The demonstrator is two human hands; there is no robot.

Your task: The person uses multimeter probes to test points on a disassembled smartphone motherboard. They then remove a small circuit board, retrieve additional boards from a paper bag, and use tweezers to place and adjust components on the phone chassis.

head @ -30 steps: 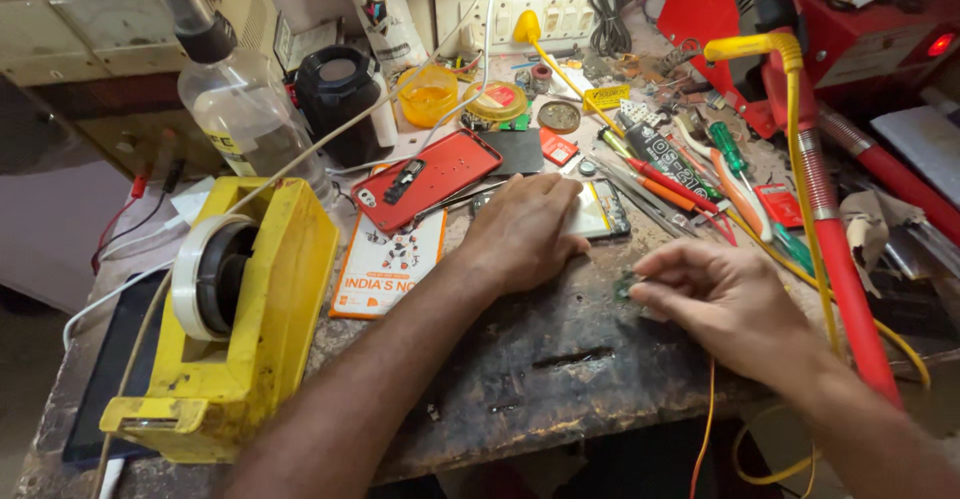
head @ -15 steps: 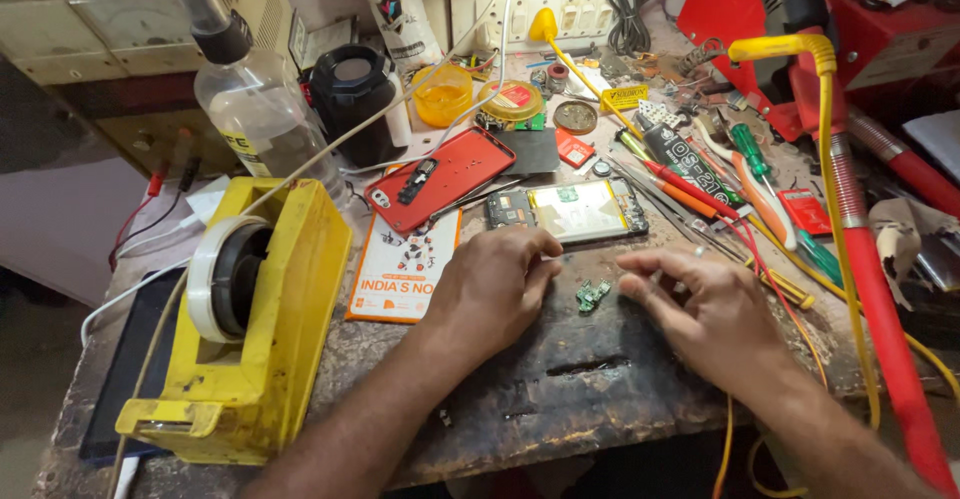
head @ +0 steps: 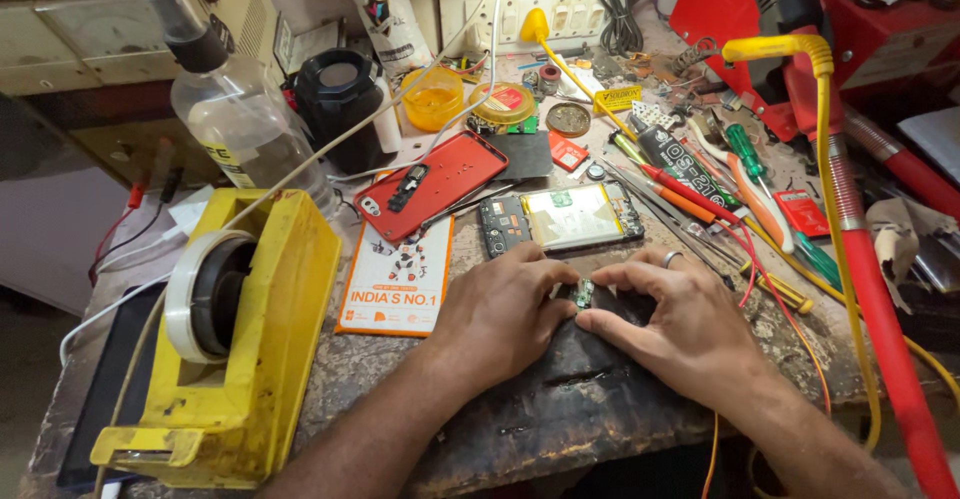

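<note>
My left hand [head: 505, 314] and my right hand [head: 680, 324] meet over a dark mat on the workbench. Between their fingertips they pinch a small green circuit part [head: 583, 293]. Just beyond the hands lies an opened phone [head: 560, 217] with its battery and boards showing. A red phone back cover [head: 430, 184] rests to its left, partly on an orange and white card [head: 398, 281].
A yellow tape dispenser [head: 235, 339] stands at the front left. A spray bottle [head: 235, 109] and a black jar [head: 340, 94] sit behind it. Screwdrivers and tweezers [head: 720, 189] lie at the right, beside a red tool with a yellow cable [head: 840, 209].
Both hands have come together at the middle of the mat. The small green part, lying between them half a second ago, is now held by the fingertips of both.
</note>
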